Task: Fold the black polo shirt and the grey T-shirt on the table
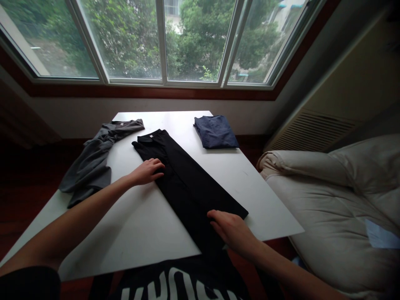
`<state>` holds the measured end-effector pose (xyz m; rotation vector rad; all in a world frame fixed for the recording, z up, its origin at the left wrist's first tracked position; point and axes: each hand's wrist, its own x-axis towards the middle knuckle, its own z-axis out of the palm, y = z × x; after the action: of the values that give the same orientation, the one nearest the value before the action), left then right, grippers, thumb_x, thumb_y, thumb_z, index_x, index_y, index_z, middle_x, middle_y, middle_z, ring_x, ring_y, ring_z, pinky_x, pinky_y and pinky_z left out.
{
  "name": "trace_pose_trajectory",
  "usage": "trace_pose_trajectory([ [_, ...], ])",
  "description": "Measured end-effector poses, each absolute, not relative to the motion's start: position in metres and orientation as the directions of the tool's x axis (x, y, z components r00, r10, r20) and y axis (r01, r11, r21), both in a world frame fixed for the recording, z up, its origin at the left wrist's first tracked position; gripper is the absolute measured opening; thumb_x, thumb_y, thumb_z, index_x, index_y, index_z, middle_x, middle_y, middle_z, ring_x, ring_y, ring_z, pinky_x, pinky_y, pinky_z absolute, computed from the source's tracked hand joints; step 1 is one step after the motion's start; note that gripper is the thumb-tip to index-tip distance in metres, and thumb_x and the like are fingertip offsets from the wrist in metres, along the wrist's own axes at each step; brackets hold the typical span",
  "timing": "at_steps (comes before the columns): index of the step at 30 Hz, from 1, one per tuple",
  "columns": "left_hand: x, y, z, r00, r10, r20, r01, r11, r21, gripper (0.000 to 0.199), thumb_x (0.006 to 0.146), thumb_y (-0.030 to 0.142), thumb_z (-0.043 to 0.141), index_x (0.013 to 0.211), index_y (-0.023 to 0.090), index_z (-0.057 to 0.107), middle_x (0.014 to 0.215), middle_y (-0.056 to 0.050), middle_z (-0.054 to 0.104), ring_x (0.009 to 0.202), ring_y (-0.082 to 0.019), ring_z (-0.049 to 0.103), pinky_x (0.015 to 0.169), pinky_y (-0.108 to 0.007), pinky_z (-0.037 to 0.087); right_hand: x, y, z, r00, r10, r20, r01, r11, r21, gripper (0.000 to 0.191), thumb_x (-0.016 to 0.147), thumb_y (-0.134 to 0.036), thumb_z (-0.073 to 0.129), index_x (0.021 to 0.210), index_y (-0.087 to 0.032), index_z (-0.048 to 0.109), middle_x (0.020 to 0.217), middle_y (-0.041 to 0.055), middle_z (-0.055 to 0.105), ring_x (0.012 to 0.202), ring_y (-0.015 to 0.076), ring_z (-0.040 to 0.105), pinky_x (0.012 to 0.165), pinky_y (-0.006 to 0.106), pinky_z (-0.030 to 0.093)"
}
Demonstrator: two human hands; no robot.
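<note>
A pair of black trousers (187, 179) lies flat and folded lengthwise, slanting across the white table (150, 229). Their waistband, with a small pale label, points to the far left, and the leg ends come to the near right edge. My left hand (149, 171) is over the upper left side of the trousers, fingers loosely bent and apart. Near the leg ends, my right hand (233, 231) reaches over the black cloth with its fingers slightly curled and spread. Whether its fingertips touch the fabric is hard to make out. Neither hand grips anything visible.
A crumpled grey garment (96, 158) lies along the table's left side, partly over the edge. Toward the back right sits a folded navy garment (216, 132). A cream padded sofa (325, 200) stands to the right, and a window (162, 41) is behind the table.
</note>
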<state>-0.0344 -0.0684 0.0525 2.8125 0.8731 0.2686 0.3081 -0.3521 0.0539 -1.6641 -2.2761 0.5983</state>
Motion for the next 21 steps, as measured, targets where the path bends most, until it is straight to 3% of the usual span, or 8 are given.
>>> trace_pose_trajectory([
  [5,-0.050,-0.027,0.022,0.622,0.772,0.128,0.764,-0.635,0.114,0.057,0.100,0.056,0.054,0.148,0.026,0.056,0.144,-0.015,0.055,0.129,-0.034,0.052,0.114,-0.049,0.037,0.308,-0.352,0.068,-0.328,0.936,-0.127,0.842,0.228,-0.489,0.019,0.103,-0.018,0.050,0.105,-0.024,0.067,0.097,0.0018,0.073,0.085,0.0187,0.069,0.076,0.028,0.047],
  [11,-0.066,0.010,0.001,0.353,0.934,0.050,0.917,-0.356,0.178,0.066,0.104,0.065,0.038,0.157,0.028,0.048,0.167,-0.014,0.036,0.153,-0.038,0.029,0.119,-0.057,0.030,0.300,-0.352,0.076,-0.378,0.913,-0.155,0.730,0.192,-0.656,0.018,0.099,-0.020,0.054,0.107,-0.025,0.070,0.100,0.0012,0.075,0.090,0.0185,0.070,0.079,0.027,0.046],
  [16,-0.080,0.043,-0.003,0.274,0.947,0.166,0.935,-0.303,0.183,0.053,0.105,0.049,0.039,0.148,0.024,0.058,0.162,-0.013,0.045,0.150,-0.032,0.036,0.122,-0.049,0.031,0.303,-0.351,0.072,-0.332,0.927,-0.177,0.792,0.171,-0.586,0.022,0.093,-0.012,0.051,0.102,-0.024,0.068,0.092,0.0006,0.073,0.081,0.0171,0.066,0.072,0.027,0.042],
  [21,-0.089,0.067,-0.004,0.237,0.969,0.070,0.950,-0.246,0.194,0.056,0.104,0.049,0.040,0.152,0.023,0.053,0.166,-0.015,0.039,0.151,-0.036,0.034,0.120,-0.056,0.031,0.318,-0.347,0.069,-0.297,0.935,-0.193,0.863,0.177,-0.474,0.023,0.081,-0.006,0.052,0.094,-0.023,0.062,0.088,-0.0004,0.069,0.079,0.0167,0.063,0.070,0.027,0.037],
])
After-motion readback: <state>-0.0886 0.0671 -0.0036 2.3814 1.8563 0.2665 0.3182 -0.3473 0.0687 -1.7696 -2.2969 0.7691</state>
